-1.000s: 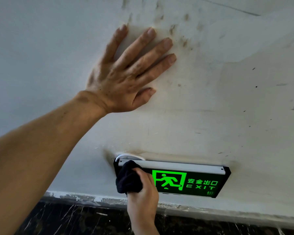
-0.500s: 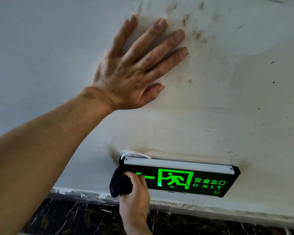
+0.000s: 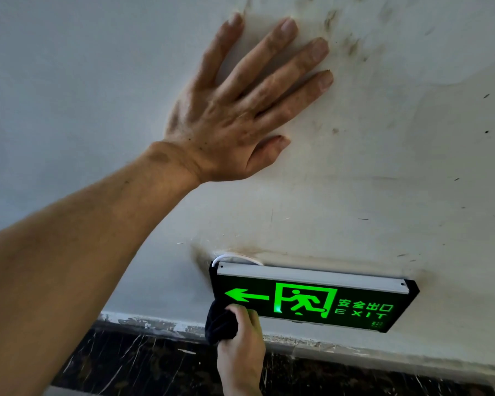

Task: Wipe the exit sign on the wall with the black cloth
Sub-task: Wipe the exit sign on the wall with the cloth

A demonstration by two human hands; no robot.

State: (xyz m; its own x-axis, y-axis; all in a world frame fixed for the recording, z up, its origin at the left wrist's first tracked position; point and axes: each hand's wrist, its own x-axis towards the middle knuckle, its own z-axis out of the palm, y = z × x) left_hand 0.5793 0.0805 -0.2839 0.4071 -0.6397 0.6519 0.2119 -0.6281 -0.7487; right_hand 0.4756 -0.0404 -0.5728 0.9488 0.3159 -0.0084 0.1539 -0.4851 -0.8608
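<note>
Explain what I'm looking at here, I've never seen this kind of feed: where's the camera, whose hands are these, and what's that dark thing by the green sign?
There is one picture only, from a wide-angle camera worn on a person's head, looking forward and down along their arms. No machine is involved; both hands are bare.

The left hand is spread flat against the pale, smudged wall, holding nothing. It looks like it is there for support.

Lower down, the lit green exit sign is mounted on that wall, showing an arrow, a running figure and the word EXIT. A white cable loops behind its top left corner.

The right hand comes up from below and grips the bunched black cloth, which is pressed at the sign's lower left corner, just under the arrow. Below the wall runs a dark marbled strip.
</note>
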